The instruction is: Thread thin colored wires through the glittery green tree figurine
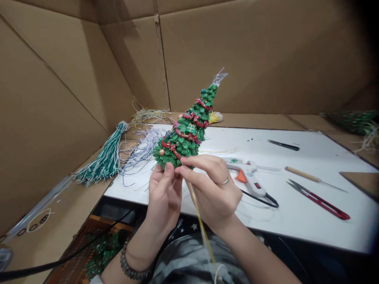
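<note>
A small green Christmas tree [189, 130] with red garland and a clear star on top tilts to the right above the table's near edge. My left hand [164, 195] is closed on the underside of its base, thumb up against the lowest green tier. My right hand [213, 185], with a ring on one finger, pinches at the base edge just right of my left thumb. A thin yellow strand [201, 225] hangs from that pinch down toward my lap.
On the white board [296, 157] lie a white glue gun [250, 177], red-handled snips [319, 199], a wooden-handled awl [308, 175] and a black tool [283, 145]. Green-white tassel wires [103, 157] and loose wires [142, 150] lie left. Cardboard walls [251, 55] enclose the space.
</note>
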A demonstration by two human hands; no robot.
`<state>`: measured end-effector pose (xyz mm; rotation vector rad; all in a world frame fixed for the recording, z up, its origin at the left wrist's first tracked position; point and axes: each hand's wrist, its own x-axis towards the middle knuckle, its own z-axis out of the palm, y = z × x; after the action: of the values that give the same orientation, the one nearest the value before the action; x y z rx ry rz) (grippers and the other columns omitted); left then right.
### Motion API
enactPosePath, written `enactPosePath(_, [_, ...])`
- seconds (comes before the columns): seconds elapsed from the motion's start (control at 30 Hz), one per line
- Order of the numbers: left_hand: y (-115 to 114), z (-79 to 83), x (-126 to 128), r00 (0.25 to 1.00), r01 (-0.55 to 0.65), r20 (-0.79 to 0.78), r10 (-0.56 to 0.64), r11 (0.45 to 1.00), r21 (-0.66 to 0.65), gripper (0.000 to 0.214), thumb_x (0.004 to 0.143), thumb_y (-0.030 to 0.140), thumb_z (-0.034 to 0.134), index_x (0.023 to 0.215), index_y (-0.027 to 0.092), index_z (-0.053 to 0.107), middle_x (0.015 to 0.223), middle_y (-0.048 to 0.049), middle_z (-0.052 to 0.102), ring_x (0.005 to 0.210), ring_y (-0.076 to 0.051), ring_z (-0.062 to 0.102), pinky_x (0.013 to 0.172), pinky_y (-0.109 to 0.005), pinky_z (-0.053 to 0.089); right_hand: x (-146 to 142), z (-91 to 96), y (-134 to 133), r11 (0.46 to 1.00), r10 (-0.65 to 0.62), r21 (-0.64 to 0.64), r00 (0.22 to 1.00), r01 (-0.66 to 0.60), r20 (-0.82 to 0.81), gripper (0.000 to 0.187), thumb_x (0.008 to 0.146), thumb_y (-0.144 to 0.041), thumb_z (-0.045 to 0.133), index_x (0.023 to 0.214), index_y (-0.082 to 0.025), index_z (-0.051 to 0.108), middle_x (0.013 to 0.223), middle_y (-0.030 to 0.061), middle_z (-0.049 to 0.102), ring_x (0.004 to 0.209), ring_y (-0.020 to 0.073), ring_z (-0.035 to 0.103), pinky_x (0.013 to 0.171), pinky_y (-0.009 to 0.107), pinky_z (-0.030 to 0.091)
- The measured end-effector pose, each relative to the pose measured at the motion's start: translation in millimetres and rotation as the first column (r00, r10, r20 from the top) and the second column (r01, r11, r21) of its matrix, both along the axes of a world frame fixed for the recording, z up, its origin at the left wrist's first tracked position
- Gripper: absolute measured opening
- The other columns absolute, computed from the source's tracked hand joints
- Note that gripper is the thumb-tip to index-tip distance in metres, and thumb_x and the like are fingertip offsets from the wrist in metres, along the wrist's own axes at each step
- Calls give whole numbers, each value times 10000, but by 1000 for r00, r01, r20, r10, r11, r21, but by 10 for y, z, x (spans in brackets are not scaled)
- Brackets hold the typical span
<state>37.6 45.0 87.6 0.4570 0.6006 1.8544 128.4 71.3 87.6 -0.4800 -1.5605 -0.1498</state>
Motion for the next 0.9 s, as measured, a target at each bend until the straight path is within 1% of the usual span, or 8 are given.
enactPosePath(0.1, [-2,-12,-12,1000,2,3,-2,1000,-13,162,759,261,833,814,184,702,757,17,736,692,-76,700,680,-146,560,-14,65,-25,994,-68,-82,997,67,-20,142,806,-67,754,814,-208,733,928,65,729,880,177,637,753,337,567])
enactPosePath(0.23, [-5,-7,-47,1000,21,22,-19,998,-53,127,831,256,761,907,179,695,827,-4,736,723,-75,691,718,-158,560,-23,81,-5,978,14,-209,1000,-16,-12,94,813,-107,762,854,-185,730,820,35,689,780,152,619,719,327,545])
enactPosePath(0.37, [17,37,-66,996,83,48,-78,991,-107,124,880,281,702,955,184,684,874,-15,737,787,-90,701,723,-157,555,10,12,-23,993,34,-117,999,-32,9,170,874,-199,719,1038,-158,704,896,78,718,819,182,659,744,368,546])
enactPosePath(0.5, [33,76,-45,999,31,-2,-32,995,-95,103,894,286,673,891,183,672,866,-27,742,967,-154,716,927,-265,552,66,12,-83,998,60,16,998,-60,30,121,920,-148,640,1033,-155,683,840,69,723,767,175,668,701,359,546])
enactPosePath(0.6, [6,84,-31,997,-2,-75,-4,996,-87,188,856,342,706,982,205,676,981,-32,759,1089,-186,695,991,-305,526,73,63,-96,994,104,-34,994,-105,-21,103,938,-134,603,1002,-175,673,846,58,733,788,167,690,712,334,569])
enactPosePath(0.7, [-28,78,-32,994,-28,-107,15,991,-128,264,835,401,701,1038,235,670,1068,-27,759,1097,-202,698,977,-324,534,61,101,-93,988,135,-70,988,-140,-74,73,944,-155,604,962,-185,667,814,45,731,760,153,689,711,306,577])
enactPosePath(0.83, [-41,72,-32,989,-21,-147,-4,985,-171,299,799,464,723,978,231,667,1036,-35,764,1146,-237,680,931,-334,556,55,100,-92,985,150,-78,988,-153,-49,56,924,-142,629,954,-177,661,801,43,730,716,151,675,678,304,573])
enactPosePath(0.9, [-40,69,-24,978,-7,-209,-21,991,-132,308,777,488,751,905,223,662,974,-41,767,1178,-260,663,944,-346,557,53,95,-82,994,98,-39,995,-97,20,46,927,-154,631,963,-163,658,802,54,728,721,158,667,679,315,561])
